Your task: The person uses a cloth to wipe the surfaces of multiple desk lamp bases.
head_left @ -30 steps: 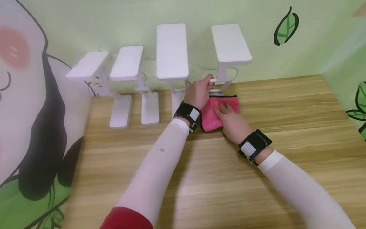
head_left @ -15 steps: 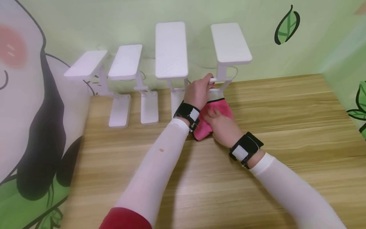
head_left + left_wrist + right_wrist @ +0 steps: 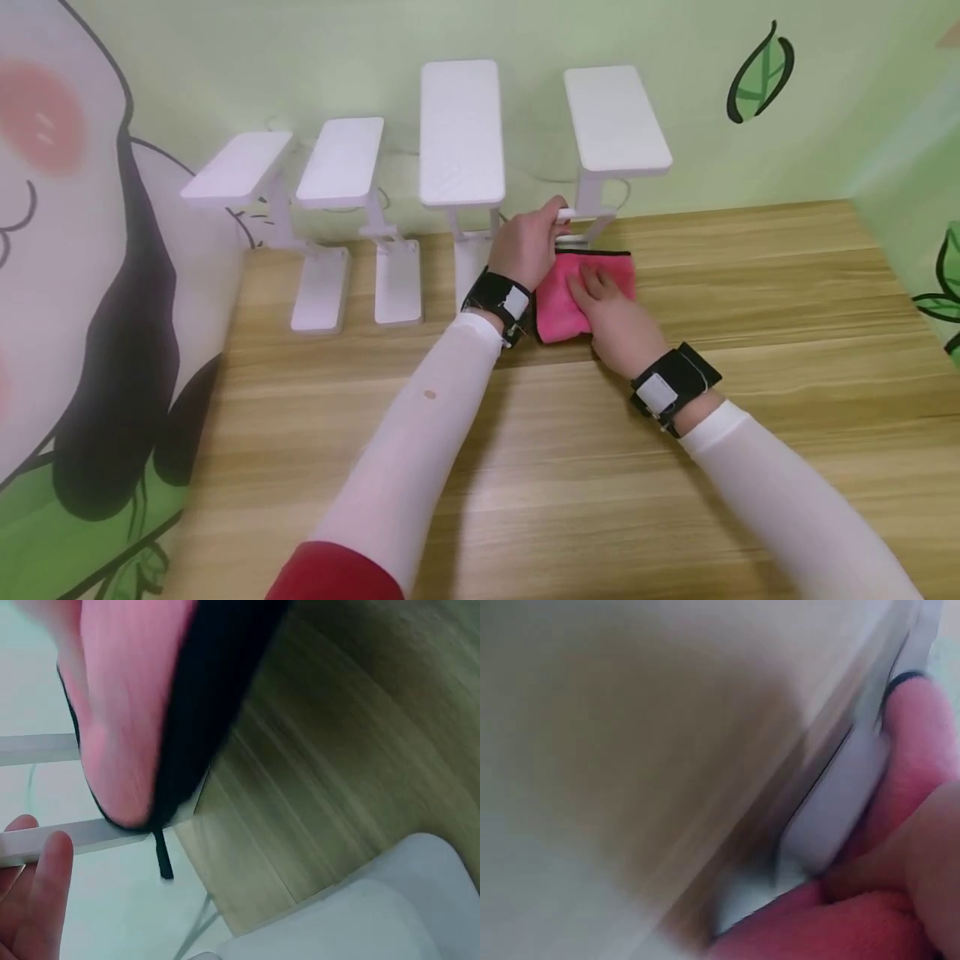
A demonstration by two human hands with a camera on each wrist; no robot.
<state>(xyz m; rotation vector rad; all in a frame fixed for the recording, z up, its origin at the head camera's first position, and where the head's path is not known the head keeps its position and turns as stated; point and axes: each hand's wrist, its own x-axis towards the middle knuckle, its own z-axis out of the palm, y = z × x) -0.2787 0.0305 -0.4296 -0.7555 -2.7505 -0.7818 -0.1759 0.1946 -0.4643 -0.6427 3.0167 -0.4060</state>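
Note:
In the head view my left hand (image 3: 528,244) holds a thin arm bar of the rightmost white desk lamp (image 3: 618,118). Fingers (image 3: 54,881) on both sides of that bar show in the left wrist view. A pink cloth (image 3: 555,293) with black edging covers most of this lamp's base. My right hand (image 3: 626,325) rests on the cloth with its fingers spread over the top. The right wrist view shows the thumb tucked into the folds of the cloth (image 3: 922,735), beside the pale base (image 3: 840,799).
Three more white desk lamps stand in a row to the left: a near one (image 3: 461,133), a middle one (image 3: 341,158) and a far-left one (image 3: 240,167). All are on the wooden table (image 3: 600,467), against a green painted wall (image 3: 697,50). Thin cords run behind them.
My right hand slid the cloth toward me and left along the base, then back up toward the lamp's arm. The left hand keeps its hold on the bar.

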